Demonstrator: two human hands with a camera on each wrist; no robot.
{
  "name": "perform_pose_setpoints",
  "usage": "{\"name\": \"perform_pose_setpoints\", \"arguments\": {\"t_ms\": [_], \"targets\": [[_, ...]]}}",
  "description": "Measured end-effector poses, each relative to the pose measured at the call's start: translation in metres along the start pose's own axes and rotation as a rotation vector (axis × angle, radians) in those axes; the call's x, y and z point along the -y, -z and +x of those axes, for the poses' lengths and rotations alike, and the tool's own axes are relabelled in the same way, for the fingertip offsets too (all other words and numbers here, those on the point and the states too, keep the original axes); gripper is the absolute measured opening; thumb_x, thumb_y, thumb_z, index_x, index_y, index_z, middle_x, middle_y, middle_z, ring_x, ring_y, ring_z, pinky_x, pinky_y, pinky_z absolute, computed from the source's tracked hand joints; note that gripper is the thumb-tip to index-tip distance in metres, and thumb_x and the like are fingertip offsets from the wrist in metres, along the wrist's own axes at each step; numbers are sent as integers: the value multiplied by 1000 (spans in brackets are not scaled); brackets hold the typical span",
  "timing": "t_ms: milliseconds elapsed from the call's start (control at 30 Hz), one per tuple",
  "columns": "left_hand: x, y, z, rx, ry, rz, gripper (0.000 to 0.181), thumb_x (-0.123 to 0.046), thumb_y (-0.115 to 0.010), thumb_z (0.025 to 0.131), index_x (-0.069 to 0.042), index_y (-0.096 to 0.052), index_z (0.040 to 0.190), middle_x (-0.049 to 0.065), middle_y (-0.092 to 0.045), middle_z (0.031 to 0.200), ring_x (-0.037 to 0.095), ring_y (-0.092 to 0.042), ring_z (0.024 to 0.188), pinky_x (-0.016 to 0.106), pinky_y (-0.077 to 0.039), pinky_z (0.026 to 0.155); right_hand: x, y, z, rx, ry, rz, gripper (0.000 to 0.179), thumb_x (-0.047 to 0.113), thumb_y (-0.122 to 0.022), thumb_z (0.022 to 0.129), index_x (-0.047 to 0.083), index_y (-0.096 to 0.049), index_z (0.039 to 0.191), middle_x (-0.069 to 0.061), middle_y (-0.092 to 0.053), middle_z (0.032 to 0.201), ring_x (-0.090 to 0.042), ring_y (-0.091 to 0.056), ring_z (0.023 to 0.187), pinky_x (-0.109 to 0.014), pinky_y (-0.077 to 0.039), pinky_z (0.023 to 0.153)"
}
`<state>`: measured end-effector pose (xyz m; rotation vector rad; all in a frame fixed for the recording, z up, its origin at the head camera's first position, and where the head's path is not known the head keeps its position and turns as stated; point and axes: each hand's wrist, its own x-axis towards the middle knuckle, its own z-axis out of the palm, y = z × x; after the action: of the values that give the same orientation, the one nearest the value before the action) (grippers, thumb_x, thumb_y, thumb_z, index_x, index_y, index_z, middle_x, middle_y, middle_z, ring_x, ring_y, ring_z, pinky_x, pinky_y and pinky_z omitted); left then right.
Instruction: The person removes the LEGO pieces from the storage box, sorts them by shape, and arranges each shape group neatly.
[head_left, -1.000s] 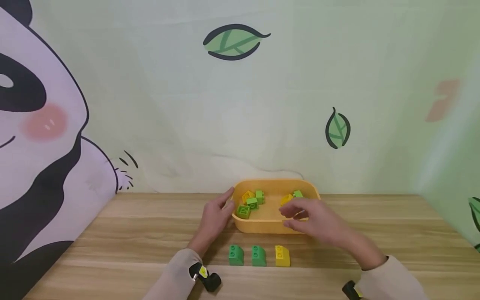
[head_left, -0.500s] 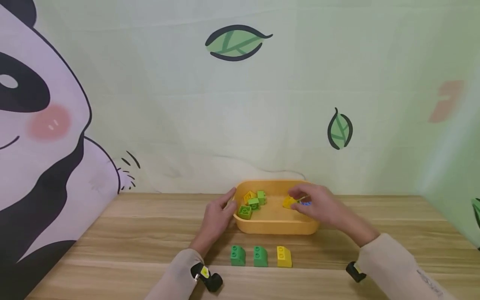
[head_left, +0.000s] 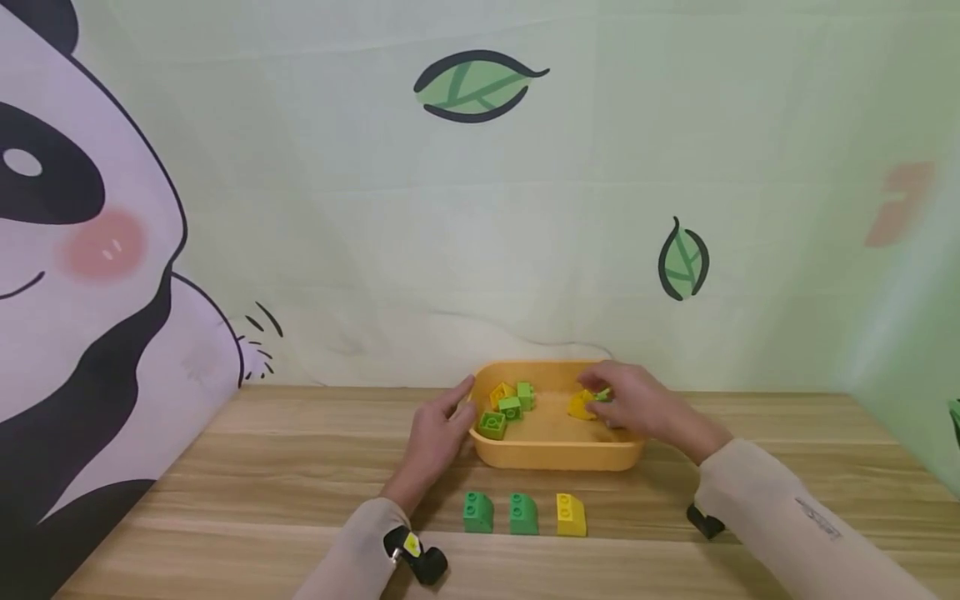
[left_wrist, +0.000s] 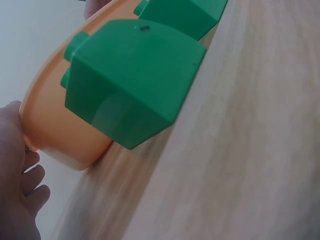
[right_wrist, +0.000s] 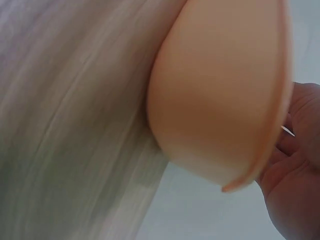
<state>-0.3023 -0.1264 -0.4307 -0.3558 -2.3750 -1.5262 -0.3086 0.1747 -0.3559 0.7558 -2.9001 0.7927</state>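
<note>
My left hand [head_left: 437,429] grips the left end of an orange-yellow plastic bin [head_left: 558,455], its thumb and index finger at the rim. Inside the bin's right half, my right hand [head_left: 637,404] has its thumb and fingers bent around a yellow brick [head_left: 581,406] and a light green brick [head_left: 602,396]; I cannot tell whether it pinches either one. In the right wrist view, the bin wall [right_wrist: 215,95] hides the fingertips. In front of the bin stand two green sloped bricks [head_left: 477,512] and a yellow sloped brick [head_left: 571,515] in a row.
Several light green bricks [head_left: 510,407] and a yellow-orange brick [head_left: 500,394] lie in the bin's left half. The wood-grain table [head_left: 300,467] meets a cloth backdrop [head_left: 360,250] printed with a panda and leaves, right behind the bin.
My right hand has come down into the bin's right side, its fingers now among the bricks there. A blue brick seen half a second ago is now hidden. My left hand keeps its place.
</note>
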Motion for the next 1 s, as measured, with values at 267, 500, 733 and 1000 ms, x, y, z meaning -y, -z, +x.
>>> {"name": "perform_pose_setpoints", "arguments": {"t_ms": [267, 500, 733, 1000], "targets": [[2, -2, 0, 13, 1, -11, 49, -14, -58, 104, -3, -57, 152, 7, -55, 154, 32, -50, 144, 52, -42, 116, -10, -8, 7, 20, -22, 0, 36, 4, -75, 97, -7, -66, 130, -21, -70, 127, -36, -66, 113, -51, -56, 102], [3, -1, 0, 1, -3, 0, 48, -13, -58, 104, -4, -58, 151, 7, -56, 153, 32, -51, 143, 53, -43, 114, -13, -11, 10, 30, -50, -13, 35, 4, -77, 96, -6, -68, 128, -18, -71, 123, -32, -66, 108, -47, -59, 97], [2, 0, 0, -3, -5, 9, 48, -14, -59, 104, -4, -58, 151, 7, -57, 153, 31, -52, 141, 52, -44, 114, -14, -12, 14, 35, -46, -29, 34, 2, -78, 94, -6, -69, 125, -17, -71, 117, -30, -66, 100, -41, -62, 88], [3, 0, 0, 2, -11, 15, 48, -14, -58, 104, -3, -58, 151, 8, -57, 153, 31, -52, 142, 52, -44, 114, -13, -13, 15, 42, -46, -31, 32, 2, -78, 93, -6, -70, 123, -15, -71, 109, -24, -63, 89, -34, -61, 75]]}}
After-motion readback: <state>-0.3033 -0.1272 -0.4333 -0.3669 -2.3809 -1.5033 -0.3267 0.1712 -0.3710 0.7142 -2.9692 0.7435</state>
